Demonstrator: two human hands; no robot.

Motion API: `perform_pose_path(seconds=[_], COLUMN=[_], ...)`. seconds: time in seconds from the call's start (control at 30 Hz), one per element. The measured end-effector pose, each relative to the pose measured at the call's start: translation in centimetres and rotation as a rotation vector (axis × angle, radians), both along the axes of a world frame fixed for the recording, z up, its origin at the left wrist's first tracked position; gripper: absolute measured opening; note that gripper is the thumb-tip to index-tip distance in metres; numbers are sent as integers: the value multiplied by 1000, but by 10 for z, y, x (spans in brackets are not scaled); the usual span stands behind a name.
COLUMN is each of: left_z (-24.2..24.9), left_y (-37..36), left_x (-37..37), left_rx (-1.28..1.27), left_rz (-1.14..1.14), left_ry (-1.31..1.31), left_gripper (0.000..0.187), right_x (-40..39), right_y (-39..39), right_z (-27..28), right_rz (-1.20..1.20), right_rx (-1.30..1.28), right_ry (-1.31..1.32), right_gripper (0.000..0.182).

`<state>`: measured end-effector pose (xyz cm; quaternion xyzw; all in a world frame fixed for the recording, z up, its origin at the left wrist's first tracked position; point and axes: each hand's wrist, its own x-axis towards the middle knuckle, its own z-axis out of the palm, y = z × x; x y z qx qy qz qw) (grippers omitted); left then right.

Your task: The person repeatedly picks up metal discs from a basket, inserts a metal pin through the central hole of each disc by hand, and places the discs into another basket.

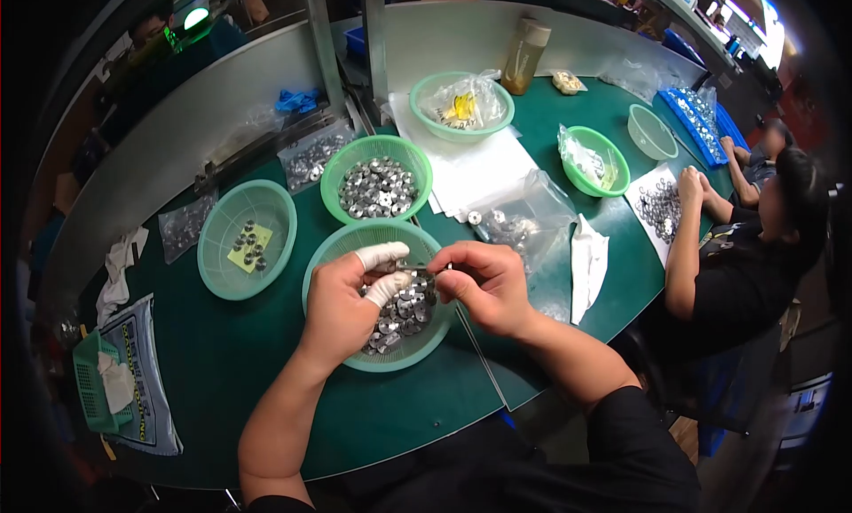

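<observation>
Over a green plastic basket (324,335) of small round metal parts (410,313), my two hands meet fingertip to fingertip. White coverings wrap the thumb and a finger of my left hand (342,304), which pinches a small, thin metal part (412,267). My right hand (488,287) is closed in a pinch at the part's right end; what sits between its fingertips is mostly hidden. Just behind stands another green basket (330,180) with many similar metal parts. To the left, a third basket (213,256) holds several parts on a yellow paper (241,257).
Clear bags of parts (524,220) lie right of my hands, beside a white cloth (587,264). Farther back are a basket with plastic bags (422,114) and a bottle (525,59). A co-worker (754,256) sits at the right. A small green basket (89,393) stands far left.
</observation>
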<state>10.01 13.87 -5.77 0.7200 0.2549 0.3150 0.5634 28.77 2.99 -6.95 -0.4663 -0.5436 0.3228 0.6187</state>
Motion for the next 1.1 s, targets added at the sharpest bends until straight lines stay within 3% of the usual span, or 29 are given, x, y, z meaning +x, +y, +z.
perform_pose_path(seconds=[0.13, 0.2, 0.27, 0.33, 0.4, 0.43, 0.53, 0.57, 0.6, 0.63, 0.67, 0.73, 0.77, 0.8, 0.9, 1.0, 1.1], left_z=[7, 8, 1, 2, -1, -2, -4, -1, 10, 12, 8, -4, -7, -4, 6, -8, -13], left_y=[-4, -5, -7, -9, -4, -2, -9, -13, -17, -19, -19, -15, -10, -7, -5, 0, -2], left_x=[0, -2, 1, 3, 2, 1, 5, 3, 1, 0, 1, 8, 5, 5, 3, 3, 5], left_rx=[288, 422, 52, -312, -383, -418, 14, 268, 521, 609, 310, -281, -226, -396, -812, -1085, -1141], left_rz=[41, 49, 26, -10, -45, -64, -1, 5, 12, 10, -20, -81, -163, -190, -240, -286, -302], left_ry=[-16, 0, -104, -165, -169, -170, -115, -36, 45, 93, 9, -160, -136, -164, -229, -256, -229], left_gripper=[28, 26, 22, 21, 19, 19, 21, 21, 20, 25, 26, 29, 37, 39, 50, 52, 52], right_x=[3, 1, -2, 0, 1, 1, 2, -1, -1, -1, -1, -3, 0, 2, 3, 5, -1], right_y=[1, 1, 0, 2, 5, 5, 4, 4, 4, 4, 4, 3, 3, 2, -4, -3, 0], right_z=[-3, -3, 0, 7, 8, 6, 0, -1, -2, -4, -5, 3, 5, 8, 14, 18, 15], right_rz=[133, 113, 56, -55, -129, -125, 15, 114, 127, 140, 155, 46, -7, -57, -239, -160, -113], right_rx=[-69, -47, 6, 168, 319, 304, 60, -51, -77, -106, -136, 14, 107, 199, 356, 390, 376], right_ry=[286, 253, 139, -199, -439, -437, -108, 93, 150, 205, 260, -1, -170, -340, -477, -620, -643], right_gripper=[17, 17, 15, 9, 10, 11, 10, 15, 15, 16, 16, 15, 15, 15, 14, 15, 15])
